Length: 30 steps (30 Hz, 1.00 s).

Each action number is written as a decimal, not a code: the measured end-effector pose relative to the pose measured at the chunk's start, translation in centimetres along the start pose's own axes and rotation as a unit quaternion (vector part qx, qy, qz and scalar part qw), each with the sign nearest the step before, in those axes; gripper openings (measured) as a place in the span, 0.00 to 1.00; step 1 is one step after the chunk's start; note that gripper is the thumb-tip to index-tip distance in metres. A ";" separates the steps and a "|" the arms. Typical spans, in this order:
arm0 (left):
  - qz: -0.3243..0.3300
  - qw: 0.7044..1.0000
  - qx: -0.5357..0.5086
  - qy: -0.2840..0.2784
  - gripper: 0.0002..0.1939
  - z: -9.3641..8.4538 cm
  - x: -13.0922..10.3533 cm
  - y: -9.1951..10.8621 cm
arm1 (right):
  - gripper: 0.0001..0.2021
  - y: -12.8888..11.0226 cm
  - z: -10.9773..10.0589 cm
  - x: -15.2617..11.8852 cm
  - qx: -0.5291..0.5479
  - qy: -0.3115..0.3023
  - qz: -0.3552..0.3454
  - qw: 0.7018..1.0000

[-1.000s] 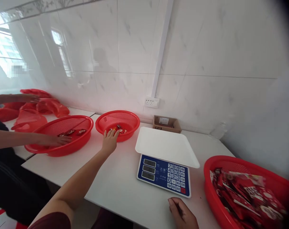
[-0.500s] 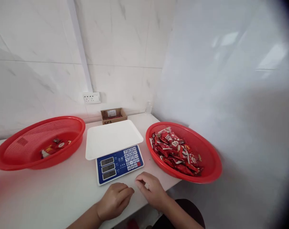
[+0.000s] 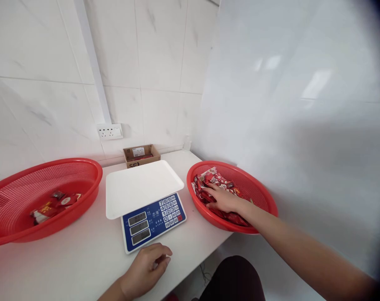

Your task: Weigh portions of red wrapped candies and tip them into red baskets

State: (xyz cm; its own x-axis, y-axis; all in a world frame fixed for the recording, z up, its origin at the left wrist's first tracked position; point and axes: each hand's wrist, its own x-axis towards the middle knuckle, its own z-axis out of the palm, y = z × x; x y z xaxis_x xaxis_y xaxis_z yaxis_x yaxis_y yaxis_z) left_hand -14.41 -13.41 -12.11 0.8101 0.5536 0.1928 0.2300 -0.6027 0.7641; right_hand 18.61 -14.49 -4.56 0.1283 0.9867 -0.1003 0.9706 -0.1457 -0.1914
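Note:
My right hand point(image 3: 223, 199) reaches into the right red basket point(image 3: 265, 194), its fingers spread and touching the red wrapped packets point(image 3: 219, 179) heaped there. The hand covers some of the packets. Near the table's front edge, my left hand point(image 3: 146, 269) rests loosely curled, with a gap between thumb and forefinger and nothing visible in it. Just beyond it stands a blue and white digital scale point(image 3: 155, 219). On top of the scale, the white weighing pan point(image 3: 142, 186) is bare, and the displays appear to read zeros.
At the left, another red basket point(image 3: 89, 184) holds a few red packets point(image 3: 56, 205). Behind the scale sits a small open cardboard box point(image 3: 141, 156) with red contents. A wall socket point(image 3: 110, 131) is above the white table point(image 3: 92, 255). A smooth wall borders the right side.
My right hand has moved from the table's front edge right and forward into the right basket, its fingers now spread. My left hand stays near the scale, slightly more relaxed. The view has shifted a little.

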 end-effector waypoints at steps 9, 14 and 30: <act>0.012 1.000 0.017 -0.011 0.09 0.0 0.1 0.1 | 0.17 3.1 -1.9 0.9 -0.011 0.076 0.056 0.995; 0.008 1.000 0.021 -0.021 0.09 0.2 0.0 0.2 | 0.14 5.4 -3.4 1.1 0.008 0.130 0.088 0.988; 0.016 0.999 0.027 -0.008 0.09 0.3 0.0 -0.1 | 0.12 1.0 -6.9 1.7 0.236 0.222 0.176 0.930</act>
State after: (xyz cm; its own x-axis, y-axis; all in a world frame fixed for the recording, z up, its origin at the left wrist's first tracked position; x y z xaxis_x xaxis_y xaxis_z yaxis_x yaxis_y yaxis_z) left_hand -14.29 -13.52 -12.32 0.8264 0.5242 0.2058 0.2322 -0.6502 0.7234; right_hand 21.23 -12.49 1.85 0.5934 0.7899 0.1547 0.6687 -0.3768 -0.6410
